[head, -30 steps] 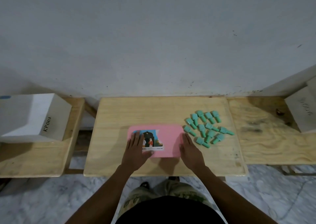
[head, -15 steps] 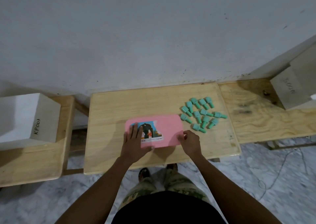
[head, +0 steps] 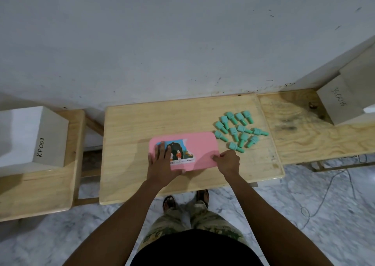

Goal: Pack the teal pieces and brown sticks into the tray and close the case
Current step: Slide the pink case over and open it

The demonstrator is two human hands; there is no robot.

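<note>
The left hand [head: 162,164] lies flat over the near-left part of the pink case [head: 200,150], hiding that corner and part of the picture label [head: 180,151]. The label's small print is too tiny to read. The right hand [head: 228,161] covers the case's right edge, so the grip there can't be judged. The white box [head: 345,101] on the right is cut by the frame edge, and so is the left box [head: 30,135].
</note>
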